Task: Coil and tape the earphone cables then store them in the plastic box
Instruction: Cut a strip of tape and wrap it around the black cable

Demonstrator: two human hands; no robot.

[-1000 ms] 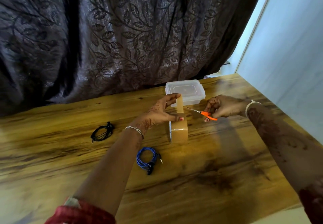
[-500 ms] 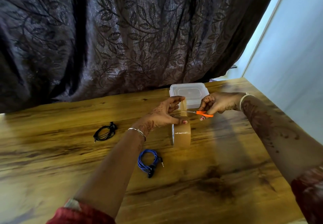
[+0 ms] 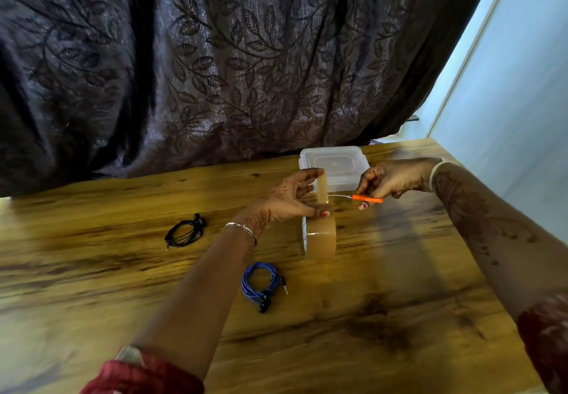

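The lidded plastic box [image 3: 335, 163] sits near the table's far right corner, its front partly hidden by both hands. Just before it the tape roll [image 3: 321, 236] stands on edge. The left hand [image 3: 285, 201] stretches a tape strip [image 3: 322, 189] upward, forefinger on its top end, thumb pressing the roll. The right hand [image 3: 392, 180] curls its fingers round orange scissors [image 3: 365, 198], blades at the strip. The black earphone coil [image 3: 184, 233] lies toward the left edge, the blue earphone coil [image 3: 261, 281] mid-table beside the left forearm. The table [image 3: 399, 316] is streaked wood; a dark leaf-patterned curtain [image 3: 215, 70] hangs behind its far edge, a pale wall [image 3: 522, 86] along its right edge
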